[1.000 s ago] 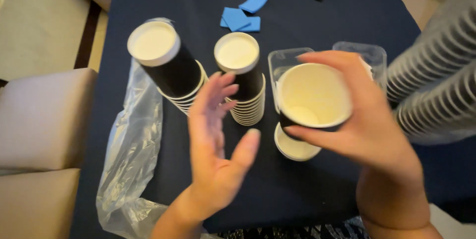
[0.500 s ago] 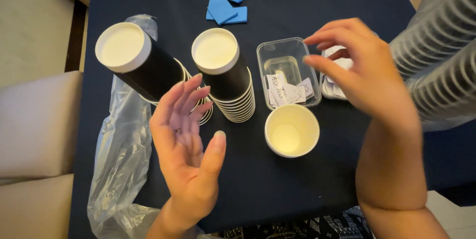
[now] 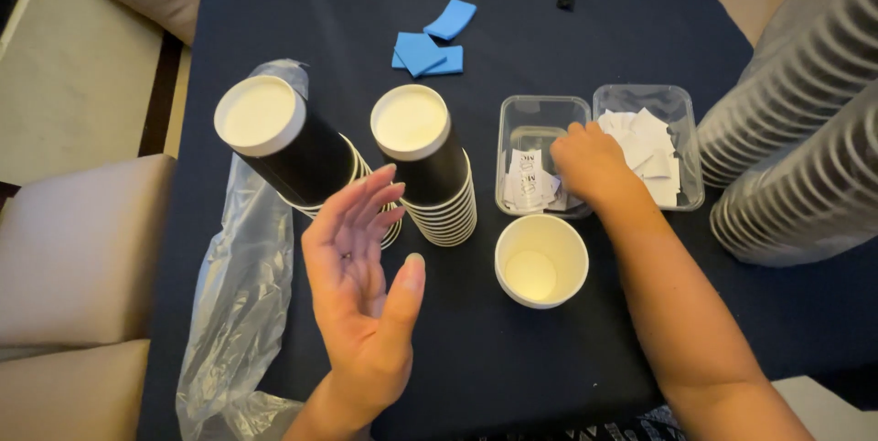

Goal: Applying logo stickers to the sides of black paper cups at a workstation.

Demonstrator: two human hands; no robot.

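White paper slips [image 3: 529, 180] under right hand [image 3: 590, 164], left hand [image 3: 361, 290] open

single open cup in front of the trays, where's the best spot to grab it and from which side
Probably the side wall of the single cup, just under its rim, coming from its near right side. It stands upright, mouth up and apart from the cup stacks, so thumb and fingers can wrap the round wall. The right hand is in the left tray just behind it; the left hand hovers open.
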